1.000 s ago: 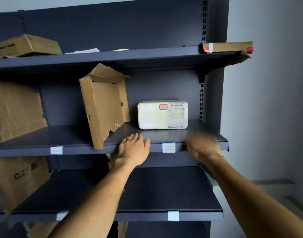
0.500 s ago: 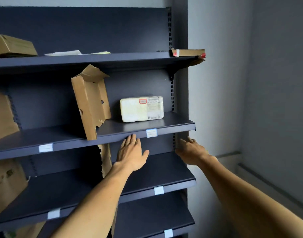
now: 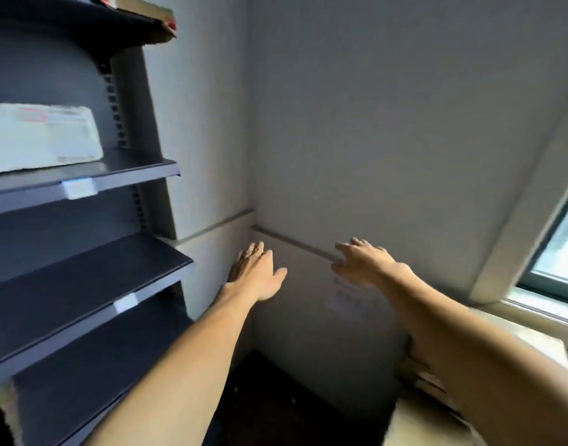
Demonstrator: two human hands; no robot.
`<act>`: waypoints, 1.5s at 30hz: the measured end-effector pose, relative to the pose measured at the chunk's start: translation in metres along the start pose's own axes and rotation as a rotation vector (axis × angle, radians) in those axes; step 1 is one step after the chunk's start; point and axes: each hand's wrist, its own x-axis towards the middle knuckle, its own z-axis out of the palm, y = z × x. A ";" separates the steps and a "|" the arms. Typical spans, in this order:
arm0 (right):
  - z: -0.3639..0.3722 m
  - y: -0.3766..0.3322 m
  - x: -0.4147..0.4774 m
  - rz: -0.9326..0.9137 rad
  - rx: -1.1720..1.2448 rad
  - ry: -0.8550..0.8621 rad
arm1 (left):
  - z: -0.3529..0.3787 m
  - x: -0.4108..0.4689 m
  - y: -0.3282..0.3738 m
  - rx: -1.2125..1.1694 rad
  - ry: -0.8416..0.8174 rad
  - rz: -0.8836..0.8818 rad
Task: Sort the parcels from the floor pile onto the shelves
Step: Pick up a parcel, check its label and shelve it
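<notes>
Beside the dark shelves (image 3: 83,268), a white parcel (image 3: 41,136) lay on an upper shelf; left hand (image 3: 255,275) and right hand (image 3: 363,263) hovered spread and empty before the grey corner wall (image 3: 372,123), near a window (image 3: 559,246).

The view has swung to the right, away from the shelving and toward the room's corner. The white parcel (image 3: 39,136), centred a second ago, now sits at the far left edge, and the torn cardboard box beside it has gone out of sight. Both hands have left the shelf front: the left hand (image 3: 255,275) and the right hand (image 3: 363,262) now hang empty, fingers spread, before the grey wall (image 3: 389,123). A window (image 3: 559,246) and some cardboard (image 3: 434,384) low on the right have come into view.
</notes>
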 end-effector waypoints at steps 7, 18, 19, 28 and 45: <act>0.005 0.159 -0.067 0.322 0.044 0.019 | 0.038 0.026 0.190 -0.020 -0.085 0.392; 0.074 0.331 -0.117 0.522 0.195 -0.063 | 0.131 0.028 0.366 0.039 -0.292 0.587; 0.085 0.341 -0.119 0.532 0.208 -0.081 | 0.142 0.030 0.372 0.048 -0.316 0.571; 0.170 0.394 -0.117 0.681 0.332 -0.137 | 0.232 0.067 0.386 0.072 -0.437 0.445; 0.258 0.431 -0.081 1.142 1.028 0.327 | 0.323 0.175 0.344 -0.839 -0.747 -0.323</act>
